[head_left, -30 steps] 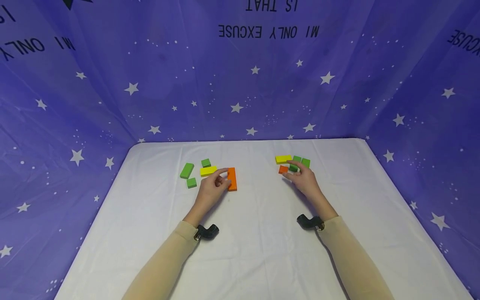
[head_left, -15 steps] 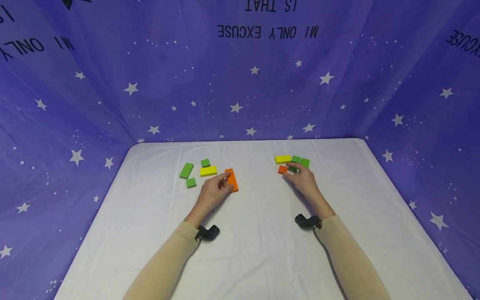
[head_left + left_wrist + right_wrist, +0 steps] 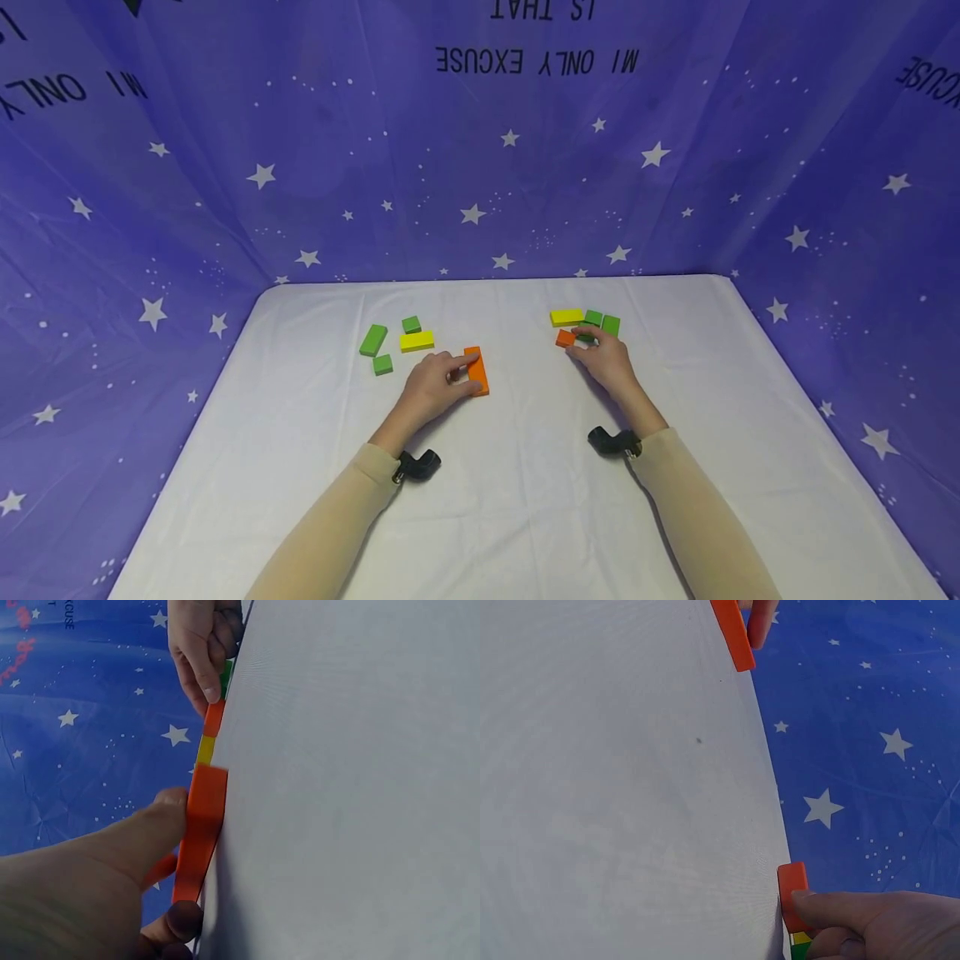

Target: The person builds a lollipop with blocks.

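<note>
Inside tbl [image 3: 525,492] edges, L fingers [image 3: 464,390] pinching orange block [image 3: 477,372], gap, R fingers [image 3: 582,354]

Long orange block [image 3: 477,371], small orange block [image 3: 566,338]: smooth, matt, painted-wood look. Counter cloth [image 3: 525,500]: matt, lightly creased fabric. Backdrop [image 3: 427,225]: smooth printed cloth, slight sheen. Left sleeve [image 3: 330,517]: matt cloth. Wrist mount [image 3: 422,465]: plastic-looking.

A blue-purple curtain [image 3: 345,158] printed with white stars [image 3: 655,155] and dots [image 3: 349,82] hangs behind the bench [image 3: 525,517] and along both sides; black lettering [image 3: 566,60] runs upside down near its top. Creased white cloth [image 3: 750,375] covers the bench.
</note>
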### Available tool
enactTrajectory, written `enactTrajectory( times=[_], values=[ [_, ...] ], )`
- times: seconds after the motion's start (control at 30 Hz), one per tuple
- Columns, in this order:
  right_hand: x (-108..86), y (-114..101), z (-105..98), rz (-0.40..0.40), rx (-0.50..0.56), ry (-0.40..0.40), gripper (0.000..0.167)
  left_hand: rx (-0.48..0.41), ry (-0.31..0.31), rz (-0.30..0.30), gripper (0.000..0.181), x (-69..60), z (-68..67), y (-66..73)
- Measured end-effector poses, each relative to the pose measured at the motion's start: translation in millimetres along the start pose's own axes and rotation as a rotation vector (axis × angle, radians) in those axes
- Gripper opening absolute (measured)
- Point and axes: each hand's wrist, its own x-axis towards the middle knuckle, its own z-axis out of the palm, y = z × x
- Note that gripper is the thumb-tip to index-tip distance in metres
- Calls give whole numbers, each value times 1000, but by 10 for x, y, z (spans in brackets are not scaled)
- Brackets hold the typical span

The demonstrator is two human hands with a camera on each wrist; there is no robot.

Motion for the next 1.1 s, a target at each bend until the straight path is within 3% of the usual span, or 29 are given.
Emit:
enactTrajectory(
  times=[0.23, 0.77, 1.1],
  values=[
    [-3, -17, -3, -11, 0, 1, 45, 70, -34, 27, 56, -25, 11, 80],
    [-22, -40, -7, -14, -28, -9, 45, -69, -85, 142, 53, -50, 146, 183],
    [-28, -19, 3, -10, -10, -23, 46, -54, -84, 164, 53, -93, 185, 223]
  ],
)
